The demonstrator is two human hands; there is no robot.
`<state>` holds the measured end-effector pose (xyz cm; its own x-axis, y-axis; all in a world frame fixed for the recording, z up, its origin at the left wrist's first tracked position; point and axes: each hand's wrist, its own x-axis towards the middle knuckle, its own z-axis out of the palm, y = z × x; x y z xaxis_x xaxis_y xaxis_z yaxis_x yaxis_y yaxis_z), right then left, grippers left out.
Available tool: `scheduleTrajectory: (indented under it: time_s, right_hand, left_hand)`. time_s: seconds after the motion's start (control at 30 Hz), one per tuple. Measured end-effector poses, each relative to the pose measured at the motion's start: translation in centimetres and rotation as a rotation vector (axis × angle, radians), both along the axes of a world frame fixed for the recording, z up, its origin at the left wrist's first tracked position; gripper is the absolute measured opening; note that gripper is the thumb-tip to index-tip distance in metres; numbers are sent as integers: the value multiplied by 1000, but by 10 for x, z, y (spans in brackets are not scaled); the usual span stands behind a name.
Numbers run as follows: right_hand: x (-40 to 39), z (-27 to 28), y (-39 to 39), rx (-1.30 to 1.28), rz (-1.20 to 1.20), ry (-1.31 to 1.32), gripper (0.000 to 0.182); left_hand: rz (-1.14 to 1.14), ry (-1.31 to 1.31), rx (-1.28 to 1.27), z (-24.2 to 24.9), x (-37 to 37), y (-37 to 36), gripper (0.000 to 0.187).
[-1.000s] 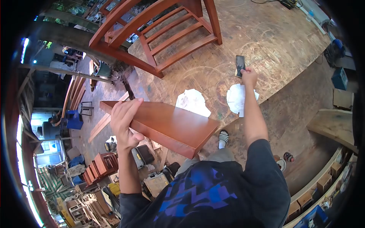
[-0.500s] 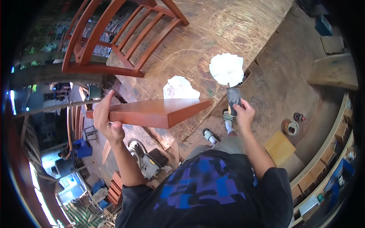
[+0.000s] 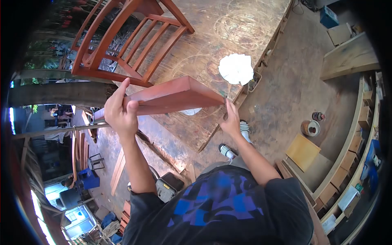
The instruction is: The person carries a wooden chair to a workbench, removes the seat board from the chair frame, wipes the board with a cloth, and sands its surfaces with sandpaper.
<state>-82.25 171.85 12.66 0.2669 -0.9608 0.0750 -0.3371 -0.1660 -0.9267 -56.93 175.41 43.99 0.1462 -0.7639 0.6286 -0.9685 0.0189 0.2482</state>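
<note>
A reddish-brown wooden board [image 3: 175, 98] is tilted above the near part of the worktable [image 3: 196, 139]. At its left end my left hand [image 3: 122, 112] grips it, fingers and thumb around the edge. My right hand [image 3: 232, 119] is at the board's right end, closed on a dark, thin sanding pad [image 3: 225, 105] seen nearly edge-on against the board. White crumpled paper [image 3: 236, 69] lies on the table beyond the right hand. A second white piece [image 3: 191, 111] shows partly under the board, which hides the rest.
A reddish wooden chair frame [image 3: 151, 45] lies at the table's far left. Below the table at left is a grey machine case [image 3: 167, 185]. On the floor at right are a round can [image 3: 311, 128], a yellowish panel [image 3: 303, 152] and a blue box [image 3: 329, 17].
The board has been tipped, its right end and near face raised. My right hand has moved left with the dark pad, from beside the white paper to the board's end. The view has shifted slightly.
</note>
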Motion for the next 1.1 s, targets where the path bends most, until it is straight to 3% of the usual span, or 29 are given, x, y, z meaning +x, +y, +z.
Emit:
scheduleTrajectory:
  time_s: [0.1, 0.3, 0.4, 0.57, 0.67, 0.73, 0.8, 0.87, 0.97, 1.1]
  right_hand:
    - [-2, 0, 1, -79, 17, -15, 79]
    - [11, 8, 3, 122, -43, -129, 79]
    - [20, 61, 7, 64, -96, -219, 78]
    - [24, 230, 15, -307, -73, -346, 76]
    - [10, 268, 13, -533, 10, -441, 75]
    - [-6, 243, 7, -286, -124, -501, 71]
    - [-13, 133, -20, -28, -275, -375, 71]
    - [-12, 51, -7, 183, -219, -139, 73]
    - [18, 9, 6, -10, -180, -194, 77]
    - [38, 3, 9, 125, -292, -247, 78]
  left_hand:
    - [18, -31, -16, -2, 0, 4, 68]
    - [73, -48, 25, 5, -12, 9, 54]
    - [70, -55, -20, 3, -11, 10, 50]
    - [74, -59, -17, 4, -12, 13, 50]
    - [74, -52, 2, 2, -9, 14, 53]
    - [61, -50, -13, -1, -8, 13, 55]
    - [42, -62, -41, -4, -4, 13, 53]
    - [-11, -95, -77, -5, -2, 11, 49]
    - [-26, -121, -117, -7, -1, 8, 50]
    - [5, -55, -51, -1, -5, 8, 53]
